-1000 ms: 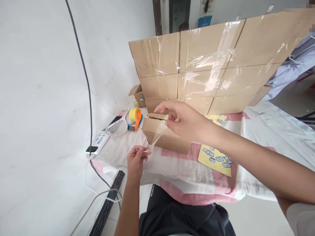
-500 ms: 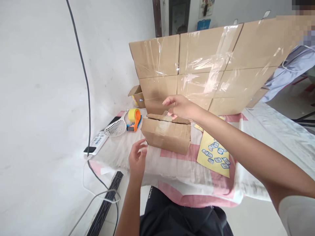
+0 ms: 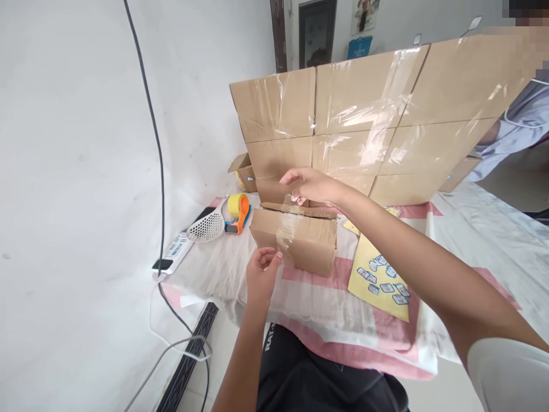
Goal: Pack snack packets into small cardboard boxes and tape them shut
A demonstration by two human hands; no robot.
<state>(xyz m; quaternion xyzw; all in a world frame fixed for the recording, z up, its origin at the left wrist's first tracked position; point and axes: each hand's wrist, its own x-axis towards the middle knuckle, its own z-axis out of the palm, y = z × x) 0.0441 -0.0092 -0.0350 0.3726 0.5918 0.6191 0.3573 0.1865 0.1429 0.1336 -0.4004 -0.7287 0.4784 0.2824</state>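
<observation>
A small brown cardboard box (image 3: 309, 240) lies on the cloth-covered table (image 3: 326, 303), with clear tape over its near face. My left hand (image 3: 263, 273) is open, its fingers touching the box's lower near corner where the tape ends. My right hand (image 3: 309, 186) hovers over the box's top flap, fingers loosely curled at the far end of the tape; whether it pinches the tape I cannot tell.
A wall of taped cardboard boxes (image 3: 369, 126) stands behind. An orange tape dispenser with a yellow roll (image 3: 237, 210), a white slotted scoop (image 3: 206, 226), a power strip (image 3: 171, 254), a small open box (image 3: 244, 171) and a yellow sticker sheet (image 3: 380, 274) lie nearby. A person's sleeve (image 3: 514, 131) shows at right.
My left hand let go of the stretched tape strip and moved up to the box's near face. The tape now lies flat on the box. My right hand stayed above the top flap.
</observation>
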